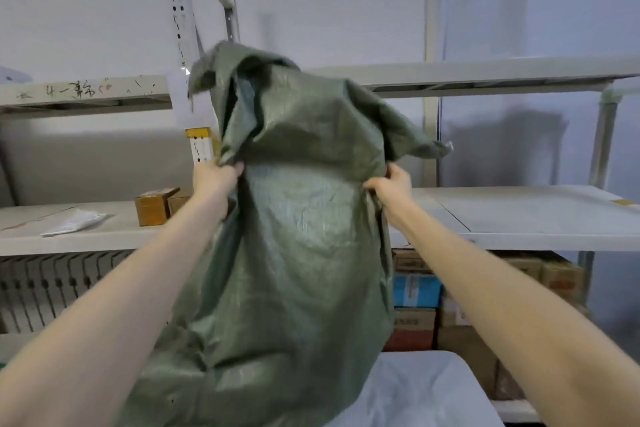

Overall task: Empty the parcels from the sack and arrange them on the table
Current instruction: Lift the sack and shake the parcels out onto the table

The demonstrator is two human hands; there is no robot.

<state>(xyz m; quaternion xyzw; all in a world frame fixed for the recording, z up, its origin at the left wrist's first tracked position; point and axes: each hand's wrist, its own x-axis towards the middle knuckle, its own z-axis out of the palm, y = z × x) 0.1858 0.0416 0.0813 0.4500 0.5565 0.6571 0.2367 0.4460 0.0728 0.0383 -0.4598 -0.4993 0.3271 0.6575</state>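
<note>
Left hand (216, 177): is gripping the left side of the green sack (294, 236).
Right hand (393, 184): is pinching its right side.
Sack: is hanging above the table (433, 388).

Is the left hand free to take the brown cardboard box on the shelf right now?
Probably not: the left hand grips the green sack. The brown cardboard box sits near, nothing between.

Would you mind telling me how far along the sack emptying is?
Done: nothing that shows; no parcels lie on the visible part of the white table. In hand: the left hand and right hand grip the green sack, held up. Left: getting the parcels out and arranging them.
</note>
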